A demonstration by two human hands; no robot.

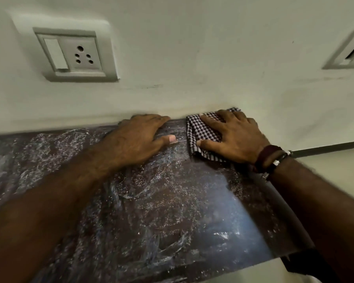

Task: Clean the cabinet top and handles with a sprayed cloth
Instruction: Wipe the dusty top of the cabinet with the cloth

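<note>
The dark cabinet top [161,201] fills the lower half of the view, covered in pale dust and wet swirl marks. A checked purple-and-white cloth [196,132] lies at its far right corner against the wall. My right hand [231,135] presses flat on the cloth with fingers spread, wrist bands behind it. My left hand [139,135] rests palm down on the bare top just left of the cloth, fingertips touching the wall, holding nothing. The cabinet handles are out of view.
A pale wall [192,68] rises directly behind the top. A switch-and-socket plate [74,55] sits on it at upper left, and a second plate [349,52] at the right edge. The cabinet's right edge [278,197] drops off beside my right forearm.
</note>
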